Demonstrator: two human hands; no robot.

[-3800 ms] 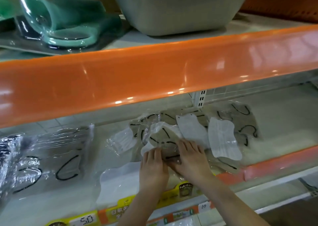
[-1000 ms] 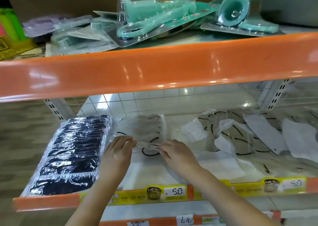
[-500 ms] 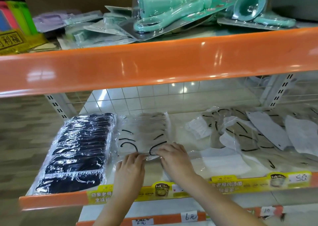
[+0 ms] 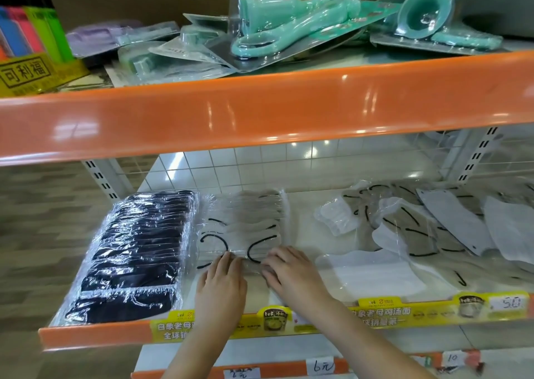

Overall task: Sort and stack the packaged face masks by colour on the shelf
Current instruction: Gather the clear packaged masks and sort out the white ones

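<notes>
both forearms bare up to the frame edge, no sleeve or cuff in view. left hand [image 4: 221,286] and right hand [image 4: 291,274]: no gloves, no rings, no watch or band at either wrist. fingernails short and unpainted as far as the blur allows. no markings or bandages visible on either hand. rest of the body out of shot.

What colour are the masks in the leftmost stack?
Black stack, in clear wrap; head view.
</notes>
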